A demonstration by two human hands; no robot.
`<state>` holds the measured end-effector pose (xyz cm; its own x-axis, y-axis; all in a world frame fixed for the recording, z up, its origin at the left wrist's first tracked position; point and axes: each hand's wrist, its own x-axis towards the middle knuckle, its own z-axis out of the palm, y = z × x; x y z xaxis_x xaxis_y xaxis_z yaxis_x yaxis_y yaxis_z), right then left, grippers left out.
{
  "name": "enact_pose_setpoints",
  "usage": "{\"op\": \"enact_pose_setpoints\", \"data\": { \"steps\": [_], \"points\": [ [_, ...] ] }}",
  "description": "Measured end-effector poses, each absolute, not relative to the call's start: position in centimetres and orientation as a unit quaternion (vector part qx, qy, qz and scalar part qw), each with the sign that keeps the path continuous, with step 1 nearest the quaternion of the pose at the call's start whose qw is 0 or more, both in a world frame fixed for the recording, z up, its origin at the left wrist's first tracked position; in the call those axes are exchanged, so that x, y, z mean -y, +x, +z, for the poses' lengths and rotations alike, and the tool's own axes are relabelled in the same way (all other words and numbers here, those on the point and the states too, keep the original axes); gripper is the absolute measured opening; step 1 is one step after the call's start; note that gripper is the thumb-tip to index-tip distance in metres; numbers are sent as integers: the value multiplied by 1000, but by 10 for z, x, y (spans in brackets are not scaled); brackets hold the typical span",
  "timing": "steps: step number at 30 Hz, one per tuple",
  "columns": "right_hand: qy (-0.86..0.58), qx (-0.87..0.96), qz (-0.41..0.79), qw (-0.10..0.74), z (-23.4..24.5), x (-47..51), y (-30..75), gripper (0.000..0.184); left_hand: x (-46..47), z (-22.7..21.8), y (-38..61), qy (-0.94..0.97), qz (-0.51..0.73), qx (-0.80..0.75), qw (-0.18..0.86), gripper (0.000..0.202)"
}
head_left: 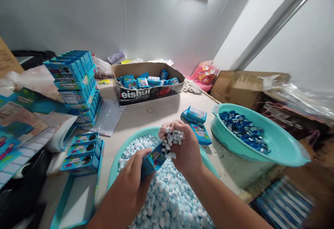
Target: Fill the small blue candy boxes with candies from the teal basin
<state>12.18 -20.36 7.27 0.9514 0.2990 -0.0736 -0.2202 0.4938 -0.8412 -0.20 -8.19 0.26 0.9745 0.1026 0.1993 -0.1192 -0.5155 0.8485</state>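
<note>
My left hand (136, 171) is closed round a small blue candy box (156, 157), tilted over a turquoise basin (114, 168). The basin is filled with pale blue and white candies (171, 197). At the box's upper right end, my right hand (186, 145) is cupped round a handful of the same candies (174, 138). Some of these lie against the box's end, whose opening they partly hide. Just beyond my right hand, blue candy boxes (200, 133) rest on the table.
An open carton (148, 97) of blue packs stands at the back. Stacked boxes (78, 86) rise at the left, above a tray (78, 197) holding 3 boxes with round holes. At the right, a turquoise bowl (281, 150) contains blue, shiny round pieces (245, 131). Brown cardboard boxes (237, 86) sit behind it.
</note>
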Motion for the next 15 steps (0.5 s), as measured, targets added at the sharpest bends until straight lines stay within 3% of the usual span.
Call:
{"op": "enact_pose_setpoints", "data": {
  "steps": [15],
  "points": [
    [-456,98,149,872,68,207,122,14,85,2,-1,840,92,-14,534,42]
  ]
}}
